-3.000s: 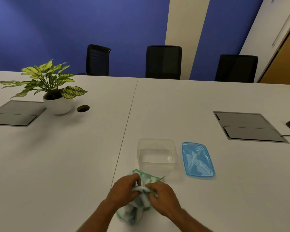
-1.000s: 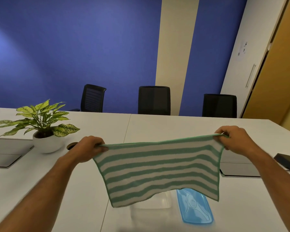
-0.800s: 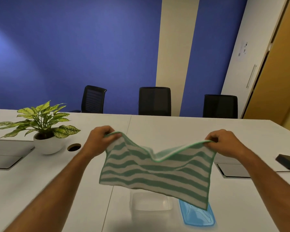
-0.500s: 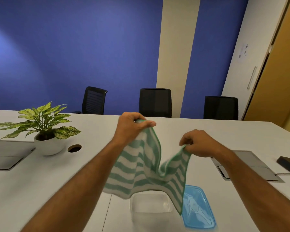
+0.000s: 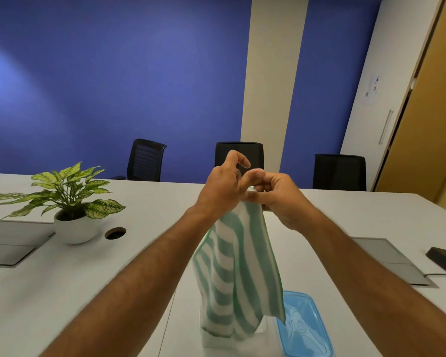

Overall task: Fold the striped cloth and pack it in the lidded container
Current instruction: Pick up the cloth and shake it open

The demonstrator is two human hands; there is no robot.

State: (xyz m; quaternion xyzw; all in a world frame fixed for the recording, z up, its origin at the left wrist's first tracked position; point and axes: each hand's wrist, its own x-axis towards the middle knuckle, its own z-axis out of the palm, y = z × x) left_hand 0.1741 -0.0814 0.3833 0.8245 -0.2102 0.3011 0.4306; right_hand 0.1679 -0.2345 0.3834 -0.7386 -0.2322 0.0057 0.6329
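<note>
1. Head view shows a wide white bench (image 5: 62,292) filling the lower half of the scene; nothing of the task's things lies flat on it except the box and lid at the near edge.
2. The striped cloth (image 5: 238,274) hangs doubled in mid-air from the two hands, above the bench, its lower hem draping in front of the container. It looks light, soft and limp, with no stiffness of its own, so it will likely sag wherever it is not held. I judge the best hold to be the matched top corners, then the fold line, pinching through both layers.
3. The blue lid (image 5: 305,328) lies flat on the bench just beside the box, on its right, off the box.
4. The clear container (image 5: 242,342) sits open on the bench under the hanging hem, mostly hidden by it; whether cloth touches it I cannot tell. Thin plastic, probably light enough to slide if nudged.
5. The left hand (image 5: 222,188) is closed on the cloth's top edge, forefinger lifted free.
6. The right hand (image 5: 276,194) pinches the same top edge, touching the left hand.
7. Risk, as I judge it: the layers may slip out of line when regripped.
</note>
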